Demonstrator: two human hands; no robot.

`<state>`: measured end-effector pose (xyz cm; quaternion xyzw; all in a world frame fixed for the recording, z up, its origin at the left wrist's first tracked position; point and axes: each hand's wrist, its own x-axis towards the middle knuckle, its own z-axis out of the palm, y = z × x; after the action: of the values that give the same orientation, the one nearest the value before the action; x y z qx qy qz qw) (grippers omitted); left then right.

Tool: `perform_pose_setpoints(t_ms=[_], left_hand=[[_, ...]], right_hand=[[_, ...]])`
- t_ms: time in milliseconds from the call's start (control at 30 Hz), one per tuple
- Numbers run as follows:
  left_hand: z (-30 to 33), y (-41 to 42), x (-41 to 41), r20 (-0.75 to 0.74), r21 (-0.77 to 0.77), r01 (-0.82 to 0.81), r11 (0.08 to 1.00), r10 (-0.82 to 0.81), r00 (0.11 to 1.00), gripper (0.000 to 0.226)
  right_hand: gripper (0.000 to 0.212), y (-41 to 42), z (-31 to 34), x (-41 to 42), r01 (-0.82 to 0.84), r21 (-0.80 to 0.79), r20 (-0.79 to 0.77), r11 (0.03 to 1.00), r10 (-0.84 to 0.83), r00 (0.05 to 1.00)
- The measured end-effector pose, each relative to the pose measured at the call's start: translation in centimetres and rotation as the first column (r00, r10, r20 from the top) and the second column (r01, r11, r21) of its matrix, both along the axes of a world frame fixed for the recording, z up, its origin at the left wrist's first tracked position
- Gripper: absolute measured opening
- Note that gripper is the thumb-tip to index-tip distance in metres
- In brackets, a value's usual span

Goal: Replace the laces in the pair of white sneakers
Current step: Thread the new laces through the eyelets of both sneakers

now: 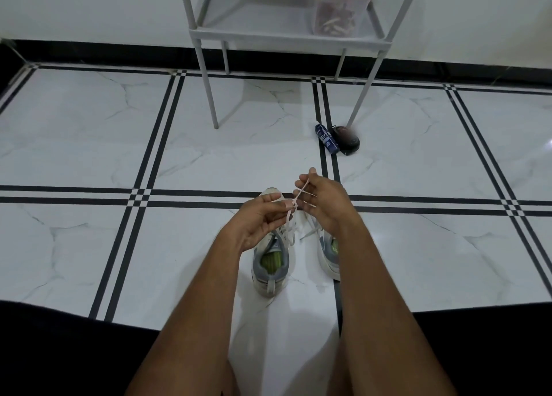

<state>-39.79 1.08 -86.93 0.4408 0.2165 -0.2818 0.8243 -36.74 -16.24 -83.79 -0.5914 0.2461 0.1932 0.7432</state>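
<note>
Two white sneakers with grey trim and green insoles stand side by side on the tiled floor, toes pointing away from me. The left sneaker [270, 265] shows its heel and opening; the right sneaker [328, 253] is mostly hidden behind my right forearm. A white lace [291, 213] rises from the left sneaker's eyelets. My left hand [258, 222] pinches it just above the shoe. My right hand [321, 200] holds the lace wound across its fingers, a little higher and to the right. Loose lace ends lie between the shoes.
A grey metal rack [206, 76] stands ahead on thin legs, with a clear container [339, 10] with a red lid on its lower shelf. A dark blue packet [326, 138] and a small dark object [346, 140] lie by one leg. My dark-clothed legs frame the bottom.
</note>
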Motion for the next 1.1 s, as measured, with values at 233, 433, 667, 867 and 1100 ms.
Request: perform_pose_setpoints(t_ms=[233,433,667,867,1100], left_hand=[[0.4,-0.1,-0.5,-0.015,0.058,0.063,0.996,-0.063,0.998,0.052],[-0.3,-0.1,-0.7,-0.012,0.153,0.11,0.982,-0.109,0.994,0.049],[-3.4,2.4,-0.2,-0.101,0.851,0.32,0.417,-0.469,0.878,0.015],[-4.0,3.0,-1.0,-0.126,0.869,0.35,0.349,-0.529,0.839,0.015],[-5.1,4.3,-2.0,-0.068,0.743,0.272,0.612,-0.335,0.94,0.013]], right_hand=[[0.022,0.0,-0.4,0.2,0.213,0.031,0.059,0.977,-0.215,0.975],[0.023,-0.7,-1.5,0.5,0.303,-0.133,0.149,0.944,-0.283,0.947],[0.014,-0.6,-3.7,-0.3,0.115,-0.468,0.266,0.876,0.016,0.964],[0.013,0.7,-5.1,-1.7,-0.096,-0.673,0.223,0.733,0.325,0.919],[0.01,2.5,-5.4,-3.9,-0.35,-0.786,0.048,0.51,0.615,0.787]])
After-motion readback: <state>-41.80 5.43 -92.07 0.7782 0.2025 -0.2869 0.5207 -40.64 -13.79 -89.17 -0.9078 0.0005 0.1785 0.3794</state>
